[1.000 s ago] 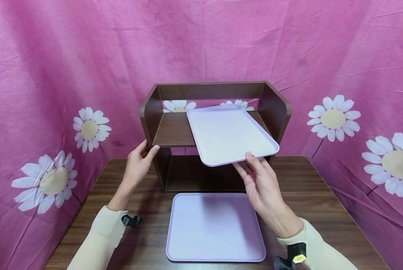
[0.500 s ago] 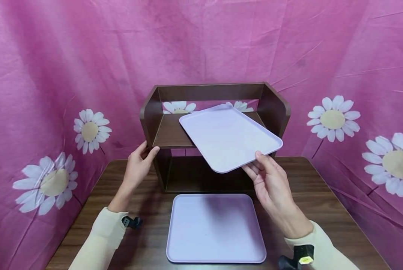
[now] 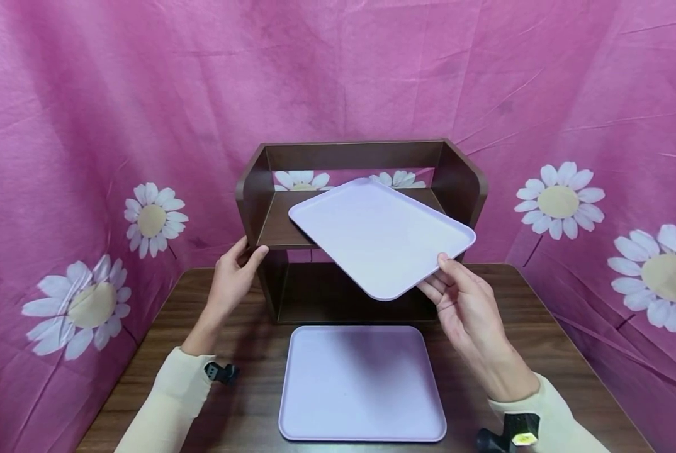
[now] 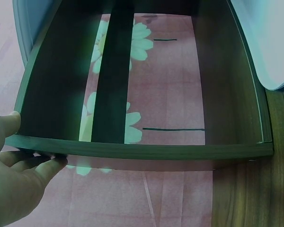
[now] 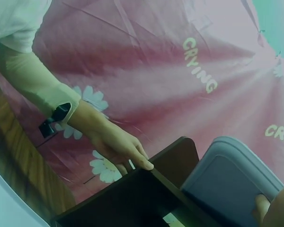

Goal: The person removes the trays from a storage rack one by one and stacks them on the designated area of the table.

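My right hand (image 3: 474,314) pinches the near right edge of a pale lilac tray (image 3: 383,233), thumb on top and fingers beneath. Turned askew, the tray overlaps the upper board of a dark brown two-tier shelf (image 3: 355,155), one corner jutting out past the front. With my left hand (image 3: 231,277) I grip the shelf's left side panel where the upper board meets it. In the left wrist view, the thumb of that hand (image 4: 19,189) lies on one face of the panel (image 4: 146,150) and the fingers on the other. The right wrist view shows the held tray (image 5: 227,179) tilted beside the shelf.
A second lilac tray (image 3: 360,384) lies flat on the wood-grain table (image 3: 247,402), just in front of the shelf's open lower tier (image 3: 343,296). Pink cloth with daisies (image 3: 338,75) hangs behind and on both sides.
The held tray has turned clockwise, its near corner swinging towards me and its far left corner going left. My right hand has moved right and slightly nearer. The left hand stays put.
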The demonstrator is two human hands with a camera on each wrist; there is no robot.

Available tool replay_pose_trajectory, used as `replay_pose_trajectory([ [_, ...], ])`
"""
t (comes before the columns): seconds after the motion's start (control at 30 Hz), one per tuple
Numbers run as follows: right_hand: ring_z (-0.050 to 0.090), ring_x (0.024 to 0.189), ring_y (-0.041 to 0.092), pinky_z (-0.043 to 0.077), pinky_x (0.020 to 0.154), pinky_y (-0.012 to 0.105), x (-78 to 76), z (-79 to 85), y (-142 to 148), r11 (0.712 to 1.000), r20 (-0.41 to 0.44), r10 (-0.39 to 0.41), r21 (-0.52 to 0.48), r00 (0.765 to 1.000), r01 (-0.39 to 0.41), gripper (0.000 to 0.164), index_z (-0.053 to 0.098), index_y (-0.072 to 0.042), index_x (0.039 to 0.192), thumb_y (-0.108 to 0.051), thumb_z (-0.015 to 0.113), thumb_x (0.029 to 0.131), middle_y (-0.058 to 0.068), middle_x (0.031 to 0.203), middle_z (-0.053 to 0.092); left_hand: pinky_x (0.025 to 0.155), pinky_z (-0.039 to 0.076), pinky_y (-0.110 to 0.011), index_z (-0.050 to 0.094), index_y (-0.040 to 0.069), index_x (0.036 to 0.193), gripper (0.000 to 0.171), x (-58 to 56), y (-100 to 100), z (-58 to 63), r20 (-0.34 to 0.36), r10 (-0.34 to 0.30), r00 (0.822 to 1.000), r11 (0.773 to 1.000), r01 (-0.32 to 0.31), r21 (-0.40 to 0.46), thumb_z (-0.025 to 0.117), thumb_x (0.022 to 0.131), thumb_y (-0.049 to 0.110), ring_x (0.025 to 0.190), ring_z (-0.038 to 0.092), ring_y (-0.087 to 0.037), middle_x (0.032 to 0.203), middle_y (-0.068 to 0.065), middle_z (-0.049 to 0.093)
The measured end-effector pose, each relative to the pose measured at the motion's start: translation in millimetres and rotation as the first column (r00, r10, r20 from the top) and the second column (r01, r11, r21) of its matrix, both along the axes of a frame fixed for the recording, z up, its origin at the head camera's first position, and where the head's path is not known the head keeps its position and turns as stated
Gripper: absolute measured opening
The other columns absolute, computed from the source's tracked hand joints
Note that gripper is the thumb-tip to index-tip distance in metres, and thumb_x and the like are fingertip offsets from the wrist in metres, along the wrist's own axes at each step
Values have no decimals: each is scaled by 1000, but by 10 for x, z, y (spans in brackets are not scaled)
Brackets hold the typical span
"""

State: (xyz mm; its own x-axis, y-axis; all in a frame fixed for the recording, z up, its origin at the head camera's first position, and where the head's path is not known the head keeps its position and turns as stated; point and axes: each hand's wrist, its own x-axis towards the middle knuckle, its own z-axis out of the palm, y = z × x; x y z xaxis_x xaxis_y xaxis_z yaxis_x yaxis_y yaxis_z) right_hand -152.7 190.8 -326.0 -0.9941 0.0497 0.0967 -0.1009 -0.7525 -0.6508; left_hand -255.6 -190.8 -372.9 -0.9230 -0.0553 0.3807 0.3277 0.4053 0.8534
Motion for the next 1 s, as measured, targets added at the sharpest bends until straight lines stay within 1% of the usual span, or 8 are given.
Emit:
replay_pose_trajectory([
  [0.23,79,103,21,64,90,38,20,19,101,999,-42,40,-26,998,-42,25,75,4,118,-3,52,111,16,110,81,89,47,-3,59,9,152,50,-7,8,8,-4,0,1000,1000,0,-4,68,107,28,128,67,-31,139,-21,69],
  [0.43,79,100,23,65,87,39,11,54,206,998,-77,66,-20,995,-68,28,75,6,118,-3,50,112,17,108,81,89,48,-3,59,8,152,50,-12,14,21,-12,-3,1000,1000,3,-3,69,106,27,127,67,-31,139,-21,70],
  [0.67,79,96,22,66,83,37,-1,91,337,995,-87,92,46,992,-88,28,75,6,116,-2,48,112,17,107,81,89,48,-3,60,8,151,50,-9,15,23,-11,-6,1000,1000,6,-4,69,106,28,127,67,-30,139,-21,69],
  [0.77,79,94,21,66,82,37,-1,93,390,993,-107,113,57,988,-108,29,74,8,115,-1,46,112,18,105,81,89,47,-3,60,9,151,50,-2,17,28,-13,-8,1000,1000,8,-7,69,107,29,128,67,-30,140,-21,69],
  [0.9,75,84,16,64,75,30,15,99,442,989,-123,116,105,986,-103,31,75,6,109,-1,45,113,13,95,80,89,48,-3,60,9,152,50,0,19,25,-10,-9,1000,1000,9,-2,68,107,28,128,66,-30,140,-21,69],
  [1.0,72,79,14,59,70,27,33,109,464,987,-119,101,140,988,-84,31,75,4,105,-2,46,113,9,90,78,88,48,-3,60,9,151,49,-5,21,19,-10,-3,1000,1000,3,1,69,107,28,127,67,-30,138,-21,70],
])
